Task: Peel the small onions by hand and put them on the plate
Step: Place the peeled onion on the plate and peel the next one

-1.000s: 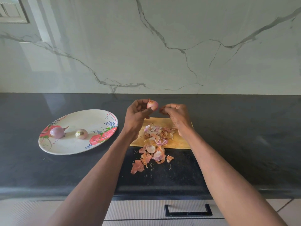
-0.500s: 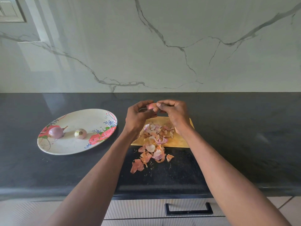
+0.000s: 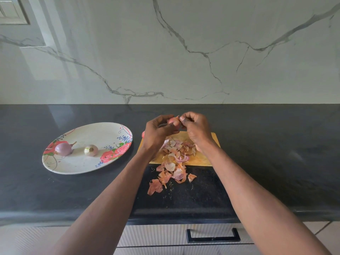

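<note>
The plate is cream with pink roses and blue sprigs; the tabletop is black, the wall white marble with grey veins, and the peels orange-pink.

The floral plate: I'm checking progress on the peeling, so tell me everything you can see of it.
The oval, cream-coloured floral plate lies flat on the dark stone countertop, left of the yellow cutting board and apart from it. Red roses, green leaves and blue sprigs decorate its rim. Two small onions rest on it, apart: a purple onion with a stem and a paler, whitish onion. Neither hand touches it.
</note>
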